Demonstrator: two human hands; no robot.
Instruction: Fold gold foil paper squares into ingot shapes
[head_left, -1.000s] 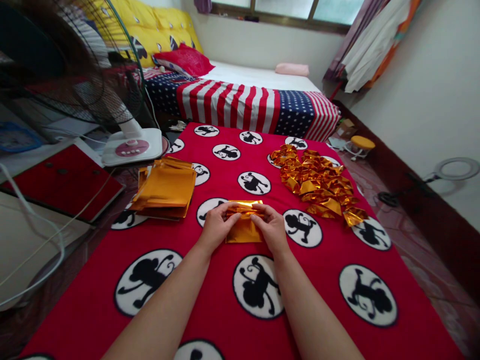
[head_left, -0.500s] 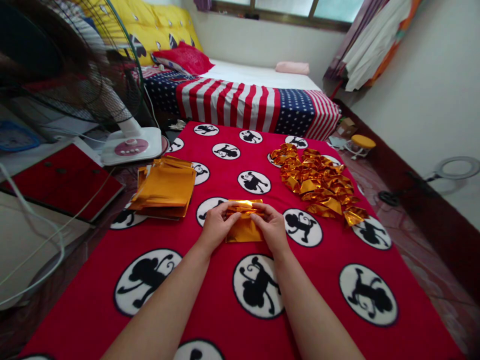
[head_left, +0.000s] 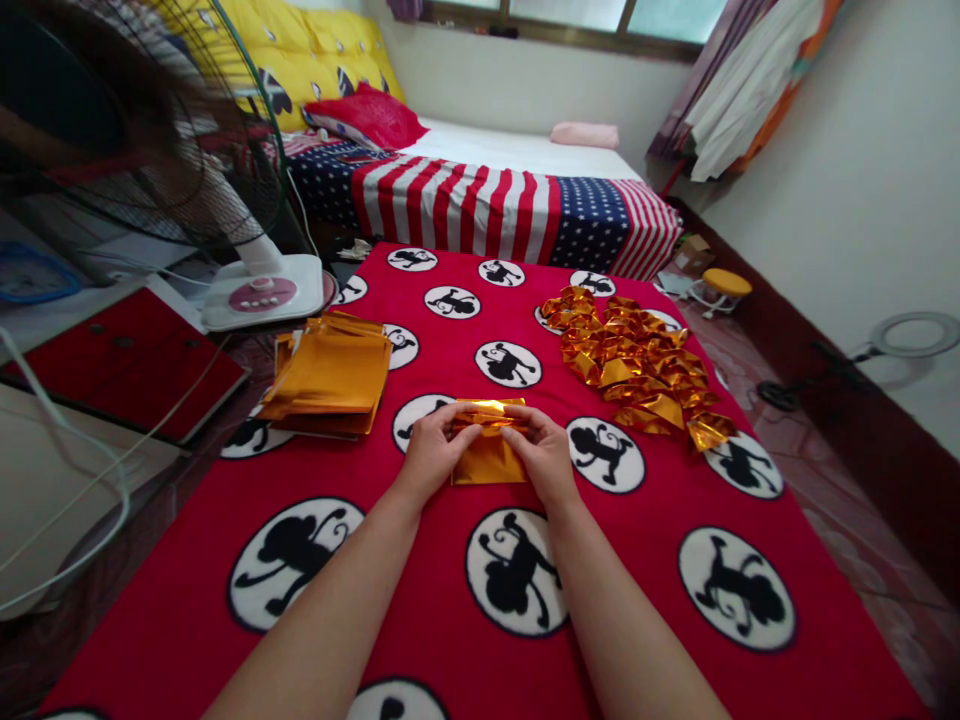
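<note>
A sheet of gold foil paper (head_left: 489,464) lies on the red cloth in front of me, its far part folded or curled over. My left hand (head_left: 437,446) grips the fold from the left, thumb on the near side and fingers behind. From the right, my right hand (head_left: 545,450) pinches the same fold in a matching way. To the left sits a stack of flat gold foil sheets (head_left: 330,372), its edges uneven. A heap of folded gold foil pieces (head_left: 630,360) covers the cloth on the far right.
The red cloth (head_left: 622,580) with monkey prints covers the surface. An electric fan (head_left: 262,290) stands at the left beside a red panel (head_left: 120,350) and loose white cables (head_left: 124,490). Beyond is a bed (head_left: 480,210); a yellow stool (head_left: 726,283) stands right.
</note>
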